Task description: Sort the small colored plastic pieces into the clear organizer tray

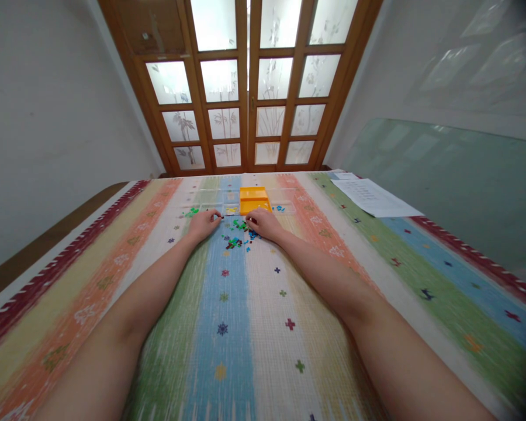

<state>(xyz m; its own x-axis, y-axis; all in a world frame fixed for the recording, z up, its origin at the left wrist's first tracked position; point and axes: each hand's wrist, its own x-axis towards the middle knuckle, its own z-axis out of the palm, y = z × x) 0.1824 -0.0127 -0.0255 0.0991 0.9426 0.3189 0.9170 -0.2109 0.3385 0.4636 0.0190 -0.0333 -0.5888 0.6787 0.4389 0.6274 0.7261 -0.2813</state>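
many small green, blue and dark plastic-looking pieces [234, 242] remain mixed on the striped cloth-covered tabletop [267, 351]; others apparently sit sorted by colour in a clear plastic tray [290, 206]. the left hand [203, 224] pinches one dark piece [222, 217]; the right hand's grip [265, 223] is unclear.

tablecloth [234, 374]: super stripy, maroon/yellow/orange/white/green/blue, plus little stars and crosses | loose bits [235, 242]: green, blue, dark red mix | two-section tray [253, 193]: plain yellow-orange | glass-panelled doors [244, 134]: brown wood, plant-patterned frosted panes [227, 123] | paper sheet [372, 197]: white, greyish print
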